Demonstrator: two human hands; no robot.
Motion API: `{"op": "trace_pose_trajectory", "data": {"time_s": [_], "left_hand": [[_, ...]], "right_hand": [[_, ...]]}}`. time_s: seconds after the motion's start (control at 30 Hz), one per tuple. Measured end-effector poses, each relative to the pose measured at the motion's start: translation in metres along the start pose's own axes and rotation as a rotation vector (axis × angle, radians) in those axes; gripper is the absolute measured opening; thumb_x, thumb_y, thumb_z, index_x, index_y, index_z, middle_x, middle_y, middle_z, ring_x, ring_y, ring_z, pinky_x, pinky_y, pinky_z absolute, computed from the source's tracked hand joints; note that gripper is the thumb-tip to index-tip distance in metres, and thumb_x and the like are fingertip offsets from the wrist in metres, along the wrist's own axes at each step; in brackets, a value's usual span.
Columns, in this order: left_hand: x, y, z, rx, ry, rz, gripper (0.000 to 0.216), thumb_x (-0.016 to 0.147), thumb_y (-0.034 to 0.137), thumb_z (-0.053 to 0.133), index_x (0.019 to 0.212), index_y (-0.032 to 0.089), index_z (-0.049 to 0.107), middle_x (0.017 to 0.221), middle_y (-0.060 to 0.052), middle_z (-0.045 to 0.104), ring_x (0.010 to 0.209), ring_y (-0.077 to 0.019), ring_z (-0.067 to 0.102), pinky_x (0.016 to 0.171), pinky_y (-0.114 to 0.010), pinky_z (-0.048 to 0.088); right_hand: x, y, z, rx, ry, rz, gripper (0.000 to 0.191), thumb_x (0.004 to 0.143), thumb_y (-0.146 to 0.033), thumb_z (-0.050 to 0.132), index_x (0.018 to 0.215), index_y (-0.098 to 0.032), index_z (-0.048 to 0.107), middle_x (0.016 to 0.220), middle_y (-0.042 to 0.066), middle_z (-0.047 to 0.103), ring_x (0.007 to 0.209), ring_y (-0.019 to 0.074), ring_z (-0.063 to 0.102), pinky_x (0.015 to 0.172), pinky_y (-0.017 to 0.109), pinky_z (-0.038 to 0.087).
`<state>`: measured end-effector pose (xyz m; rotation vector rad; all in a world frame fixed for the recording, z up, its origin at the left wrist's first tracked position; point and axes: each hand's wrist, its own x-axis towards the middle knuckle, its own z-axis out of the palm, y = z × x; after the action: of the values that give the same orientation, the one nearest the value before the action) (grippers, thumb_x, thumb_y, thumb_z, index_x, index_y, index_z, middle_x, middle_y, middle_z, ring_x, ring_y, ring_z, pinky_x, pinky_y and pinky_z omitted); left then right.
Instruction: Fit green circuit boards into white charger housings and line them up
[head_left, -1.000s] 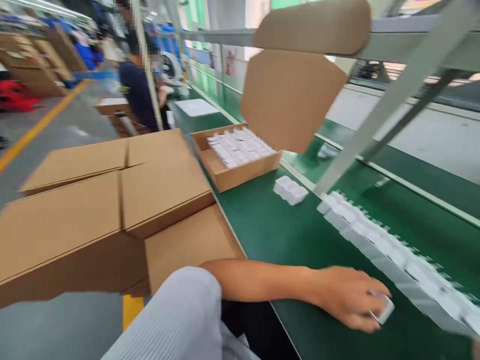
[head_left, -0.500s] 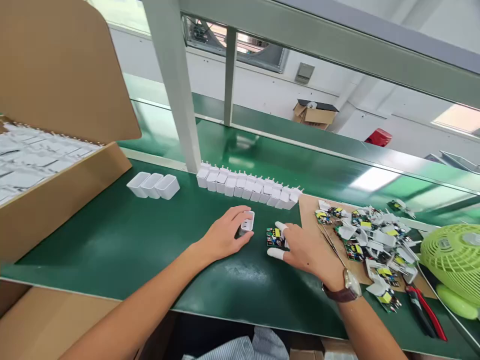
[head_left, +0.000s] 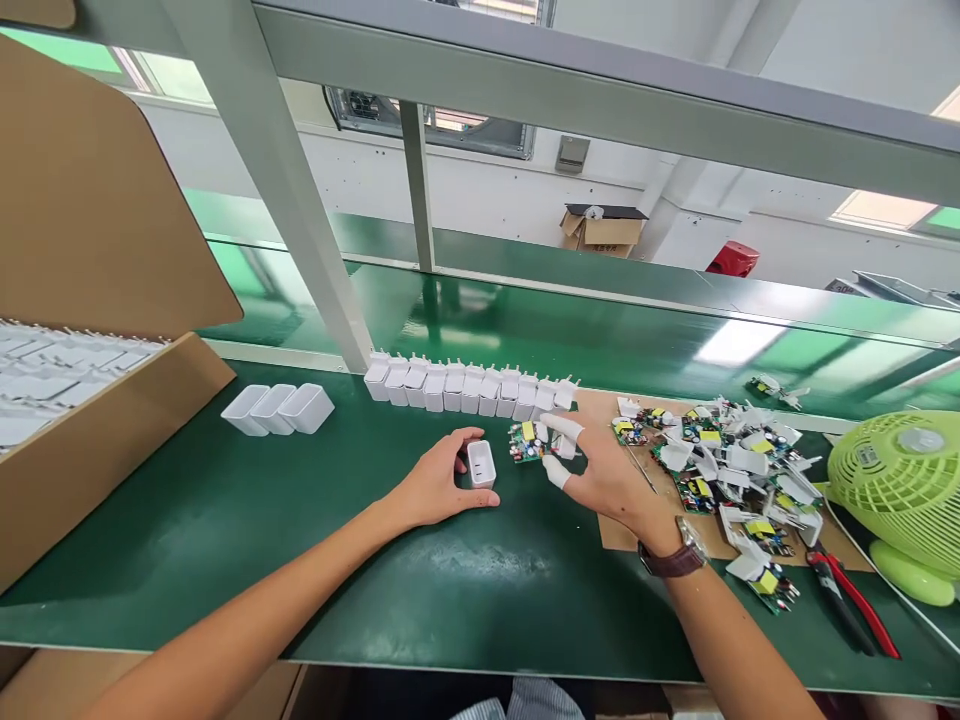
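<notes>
At mid-counter [head_left: 300, 560], the left hand's [head_left: 433, 482] fingers curl around a white housing [head_left: 481, 467], the right hand's [head_left: 609, 472] straddle a circuit board's [head_left: 528, 442] right end, whether gripping I cannot tell; uneven pressure might bend its components.

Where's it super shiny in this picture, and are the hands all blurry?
Head view: a white glare patch shines on the green surface behind the pile of circuit boards; head view: the left hand and right hand look fairly sharp, not smeared.
</notes>
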<state>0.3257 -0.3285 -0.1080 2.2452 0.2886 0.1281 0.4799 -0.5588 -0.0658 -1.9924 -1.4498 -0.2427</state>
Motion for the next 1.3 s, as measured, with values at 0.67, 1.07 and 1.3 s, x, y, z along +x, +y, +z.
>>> {"op": "trace_pose_trajectory", "data": {"time_s": [0.67, 1.07, 1.3], "left_hand": [[-0.013, -0.010, 0.003, 0.166, 0.218, 0.486, 0.068, 0.095, 0.020, 0.066, 0.155, 0.031, 0.035, 0.135, -0.012, 0.053, 0.126, -0.0282, 0.056, 0.104, -0.046, 0.055], [-0.012, -0.008, 0.006, 0.175, 0.213, 0.507, 0.067, 0.096, 0.019, 0.064, 0.155, 0.032, 0.035, 0.135, -0.012, 0.053, 0.125, -0.0277, 0.055, 0.104, -0.046, 0.055], [-0.012, -0.008, 0.007, 0.205, 0.231, 0.508, 0.067, 0.096, 0.022, 0.066, 0.155, 0.031, 0.037, 0.133, -0.012, 0.054, 0.124, -0.0286, 0.056, 0.101, -0.046, 0.056]], "right_hand": [[-0.016, -0.041, 0.035, -0.158, 0.032, -0.224, 0.077, 0.092, -0.009, 0.055, 0.162, -0.013, 0.023, 0.124, 0.015, 0.068, 0.115, 0.0305, 0.063, 0.105, 0.055, 0.054], [-0.014, -0.047, 0.035, -0.211, 0.007, -0.232, 0.076, 0.092, -0.009, 0.052, 0.161, -0.006, 0.020, 0.124, 0.018, 0.067, 0.114, 0.0315, 0.061, 0.106, 0.054, 0.052], [-0.019, -0.044, 0.037, -0.240, -0.012, -0.235, 0.079, 0.091, -0.009, 0.051, 0.162, -0.003, 0.017, 0.128, 0.020, 0.065, 0.118, 0.0328, 0.058, 0.109, 0.056, 0.050]]}}
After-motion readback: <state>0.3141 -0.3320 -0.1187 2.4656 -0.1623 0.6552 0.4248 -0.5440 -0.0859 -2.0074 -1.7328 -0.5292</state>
